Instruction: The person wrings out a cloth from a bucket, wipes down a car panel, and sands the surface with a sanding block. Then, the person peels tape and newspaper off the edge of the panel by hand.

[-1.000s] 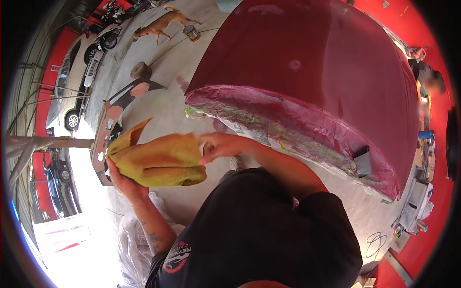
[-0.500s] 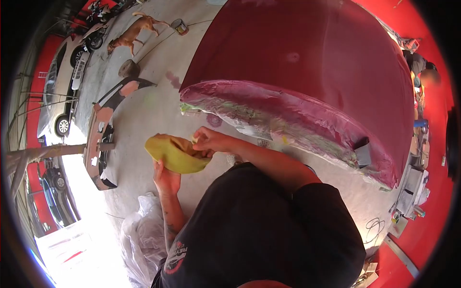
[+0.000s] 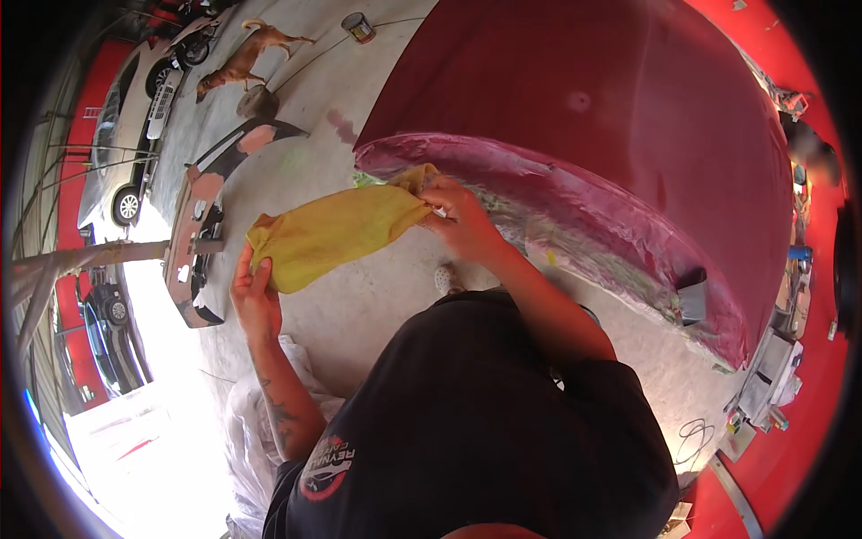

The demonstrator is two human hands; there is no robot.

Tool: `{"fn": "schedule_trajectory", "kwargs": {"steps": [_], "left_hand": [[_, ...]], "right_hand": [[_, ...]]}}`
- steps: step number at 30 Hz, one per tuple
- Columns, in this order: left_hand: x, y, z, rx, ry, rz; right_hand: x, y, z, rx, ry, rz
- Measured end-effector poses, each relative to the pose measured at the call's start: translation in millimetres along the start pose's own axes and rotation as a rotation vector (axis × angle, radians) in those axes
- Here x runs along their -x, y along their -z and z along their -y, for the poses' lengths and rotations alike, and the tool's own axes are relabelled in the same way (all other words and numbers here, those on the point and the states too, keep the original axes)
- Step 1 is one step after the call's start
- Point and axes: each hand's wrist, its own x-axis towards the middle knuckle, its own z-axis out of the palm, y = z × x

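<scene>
A yellow cloth [image 3: 341, 234] is stretched out between my two hands, above the concrete floor. My left hand [image 3: 256, 292] pinches its left end between thumb and fingers. At the cloth's bunched right end, my right hand [image 3: 460, 217] has its fingers closed on the fabric. Just beyond my right hand lies the near edge of a dark red car panel [image 3: 539, 99], where crumpled, paint-covered masking material [image 3: 575, 225] hangs along the rim.
A bumper [image 3: 199, 202] stands on the floor at the left, near a brown dog [image 3: 247, 61] and a tin can [image 3: 358, 28]. Clear plastic sheeting [image 3: 256, 418] lies at lower left. A grey piece [image 3: 692, 299] sits on the panel's edge. A person [image 3: 813, 153] is at far right.
The cloth, folded and bunched before, is now spread wide. My left hand has moved left and my right hand right, up toward the panel. The view has shifted slightly.
</scene>
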Motion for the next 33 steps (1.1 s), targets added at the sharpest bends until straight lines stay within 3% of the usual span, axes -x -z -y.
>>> {"fn": "schedule_trajectory", "kwargs": {"steps": [1, 3, 6, 9, 10, 12, 13, 14, 15, 17, 18, 19, 20, 22, 24, 26, 28, 31, 33], "left_hand": [[-0.5, 2.8, -1.1, 0.0, -0.001, -0.003], [-2.9, 2.3, -6.5, 0.132, 0.05, 0.049], [-1.4, -7.4, -28.3, 0.331, 0.016, 0.112], [7.5, -33.1, -27.0, 0.245, -0.09, 0.221], [5.3, -32.2, -4.3, 0.148, -0.041, 0.285], [11.3, -22.4, 48.3, -0.115, 0.18, 0.385], [17.0, -22.9, 69.6, -0.153, 0.335, 0.438], [20.7, -24.9, 81.5, -0.193, 0.493, 0.49], [20.7, -25.6, 79.4, -0.195, 0.497, 0.498], [21.2, -28.1, 67.5, -1.127, 0.272, 0.571], [23.3, -27.3, 58.3, -1.057, 0.051, 0.532], [22.6, -32.0, 40.4, -1.056, 0.042, 0.535], [22.7, -38.8, 17.5, -0.848, 0.071, 0.519], [15.4, -45.6, -10.0, -0.59, 0.032, 0.524], [1.8, -63.1, -24.9, -0.422, -0.121, 0.506], [-20.1, -98.3, -31.2, -0.19, -0.181, 0.404], [-45.5, -139.7, -28.9, -0.069, -0.213, 0.294], [-39.0, -207.8, -19.1, -0.206, -0.145, 0.323], [1.2, -240.7, 5.9, -0.346, -0.068, 0.755]], "right_hand": [[-2.8, 2.6, 8.1, -0.001, 0.002, 0.002], [-8.4, 6.3, 22.1, -0.316, -0.115, 0.021], [-26.7, -1.7, 32.3, -0.534, -0.056, -0.106], [-40.7, 5.3, 45.2, -0.357, -0.074, 0.036], [-37.8, 3.0, 45.4, -0.35, -0.068, 0.031], [-28.9, -3.3, 42.9, -0.836, -0.199, -0.113], [-26.5, 4.7, 40.9, -0.834, -0.198, -0.123], [-19.2, 19.7, 37.6, -0.578, -0.282, -0.071], [-11.1, 34.6, 35.3, -0.323, -0.365, -0.018], [1.1, 68.8, 50.2, 0.239, -0.404, 0.109], [11.3, 86.5, 46.4, 0.235, -0.417, 0.099], [18.3, 101.2, 43.4, 0.231, -0.43, 0.086], [21.0, 109.1, 40.0, 0.234, -0.431, 0.077], [36.0, 126.5, 29.0, 0.316, 0.075, -0.243], [25.0, 119.4, 9.9, -0.725, -0.114, -0.212], [-2.0, 83.3, -42.0, -1.253, -0.088, -0.178], [-19.8, 44.5, -47.8, -1.518, -0.236, 0.036], [5.9, 13.6, -29.4, -1.544, -0.349, 0.085], [30.6, 20.9, -17.0, -1.822, -0.384, 0.141]]}}
